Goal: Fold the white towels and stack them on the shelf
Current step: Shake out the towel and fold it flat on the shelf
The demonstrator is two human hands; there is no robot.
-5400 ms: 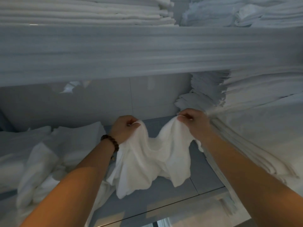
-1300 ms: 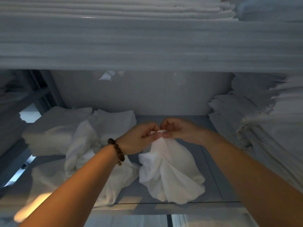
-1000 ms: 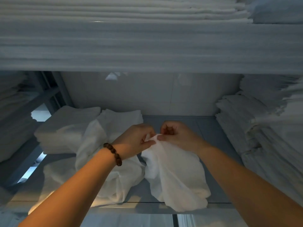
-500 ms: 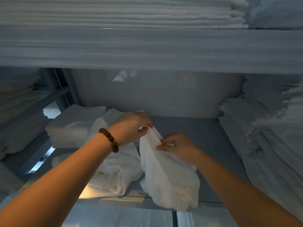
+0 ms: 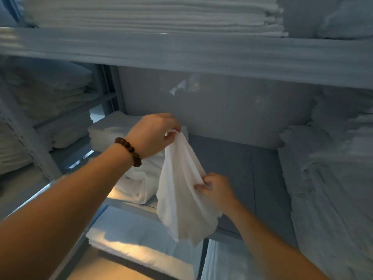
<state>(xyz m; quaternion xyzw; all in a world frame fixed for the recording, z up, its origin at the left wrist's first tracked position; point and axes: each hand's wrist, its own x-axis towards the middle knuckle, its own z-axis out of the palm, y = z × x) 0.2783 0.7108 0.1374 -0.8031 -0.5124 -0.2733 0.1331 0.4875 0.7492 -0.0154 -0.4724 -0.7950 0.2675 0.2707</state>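
I see left hand [image 5: 153, 134] pinching white towel [image 5: 181, 190] top corner; right hand [image 5: 217, 188] pinches its side edge, above shelf [image 5: 232, 158].

The left hand [image 5: 153, 134] is held higher, its fingers curled and pinching the top of the towel [image 5: 181, 199]; its wrist carries a bead bracelet [image 5: 129, 151] (dark brown). The right hand [image 5: 217, 188] is lower and grips the towel's side edge. Both forearms stretch forward.

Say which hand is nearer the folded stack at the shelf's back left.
Left. The left hand is beside the folded stack; the right hand is lower, farther right.
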